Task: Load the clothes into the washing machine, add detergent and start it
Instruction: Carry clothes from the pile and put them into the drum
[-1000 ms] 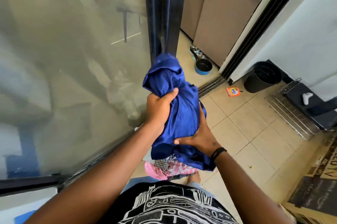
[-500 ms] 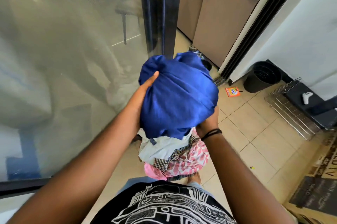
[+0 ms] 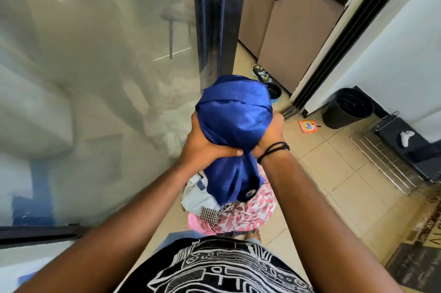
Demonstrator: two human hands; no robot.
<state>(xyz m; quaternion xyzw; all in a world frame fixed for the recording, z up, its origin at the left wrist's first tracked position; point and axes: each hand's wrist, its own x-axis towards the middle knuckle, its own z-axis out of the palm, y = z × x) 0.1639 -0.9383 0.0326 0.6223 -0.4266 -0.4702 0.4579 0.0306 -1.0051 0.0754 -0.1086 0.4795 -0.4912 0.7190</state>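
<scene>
Below the hands, at six o'clock, more clothes point(image 3: 229, 211) hang, pink-patterned and checked; at centre, the left hand point(image 3: 202, 147) and right hand point(image 3: 269, 136) curl tight round a blue bundle point(image 3: 235, 113), gripping it from either side; at two o'clock, a detergent box point(image 3: 307, 126) lies on the tiled floor point(image 3: 334, 173) beside a black bin point(image 3: 347, 107).

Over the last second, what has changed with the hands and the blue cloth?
Both hands have regripped. The left hand slid from the upper folds down to squeeze the neck of the blue cloth; the right hand moved up its right side. The cloth went from a loose drape to a tight, raised ball. The other clothes still hang beneath; the detergent box lies unmoved.
</scene>
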